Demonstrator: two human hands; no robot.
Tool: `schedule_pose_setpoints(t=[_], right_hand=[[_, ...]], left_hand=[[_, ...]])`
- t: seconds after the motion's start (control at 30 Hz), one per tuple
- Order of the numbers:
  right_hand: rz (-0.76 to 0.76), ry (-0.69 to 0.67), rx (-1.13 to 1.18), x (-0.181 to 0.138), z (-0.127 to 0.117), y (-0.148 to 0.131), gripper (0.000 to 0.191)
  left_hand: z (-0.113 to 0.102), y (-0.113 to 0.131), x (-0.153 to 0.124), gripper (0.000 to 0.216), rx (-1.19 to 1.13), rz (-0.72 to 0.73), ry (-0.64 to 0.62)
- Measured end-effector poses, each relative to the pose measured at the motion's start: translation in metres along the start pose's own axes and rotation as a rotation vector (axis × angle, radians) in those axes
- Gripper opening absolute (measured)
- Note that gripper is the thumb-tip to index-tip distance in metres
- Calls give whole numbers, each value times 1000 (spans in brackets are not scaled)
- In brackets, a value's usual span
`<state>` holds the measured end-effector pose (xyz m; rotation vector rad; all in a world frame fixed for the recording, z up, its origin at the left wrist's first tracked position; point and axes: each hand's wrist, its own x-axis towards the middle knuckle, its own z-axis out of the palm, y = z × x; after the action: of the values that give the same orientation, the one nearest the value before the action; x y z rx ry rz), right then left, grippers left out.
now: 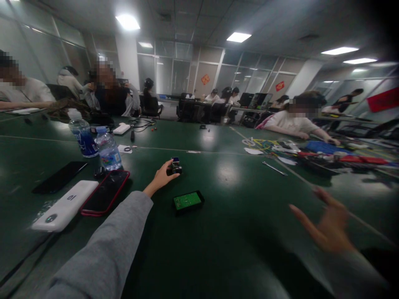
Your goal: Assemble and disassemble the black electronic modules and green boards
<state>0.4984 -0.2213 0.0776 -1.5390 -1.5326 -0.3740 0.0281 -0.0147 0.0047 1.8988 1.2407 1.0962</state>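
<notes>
My left hand (162,174) reaches over the green table (230,232), thumb and fingers closed around a small dark block-like object (176,166) with a shiny bluish top; its exact kind is unclear. Just in front of my left forearm lies a shallow black case (202,201) holding a green circuit board (187,200), face up. Off to the right, my right hand (331,222) hovers over the table, smeared by motion. Its thumb and fingers are apart and nothing shows between them.
Left of my arm lie a red-edged phone (106,194), a white power bank (67,205) and a black phone (59,177). Two bottles (107,151) (82,135) stand behind them. A wrench (274,168) and tangled cables (264,144) lie right. Several people sit around.
</notes>
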Motion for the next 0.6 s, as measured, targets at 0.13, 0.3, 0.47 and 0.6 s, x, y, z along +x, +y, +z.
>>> schedule_pose_setpoints(t=[0.13, 0.3, 0.47, 0.6], right_hand=[[-267, -244, 161, 24, 112, -79, 58], [-394, -414, 327, 42, 221, -157, 33], [-357, -457, 443, 38, 262, -166, 35], [-358, -512, 486, 33, 264, -162, 40]], left_hand=[[0, 1, 1, 72, 9, 13, -5], [-1, 7, 0, 46, 46, 98, -60], [-1, 10, 0, 35, 82, 106, -42], [0, 6, 3, 34, 71, 48, 0]])
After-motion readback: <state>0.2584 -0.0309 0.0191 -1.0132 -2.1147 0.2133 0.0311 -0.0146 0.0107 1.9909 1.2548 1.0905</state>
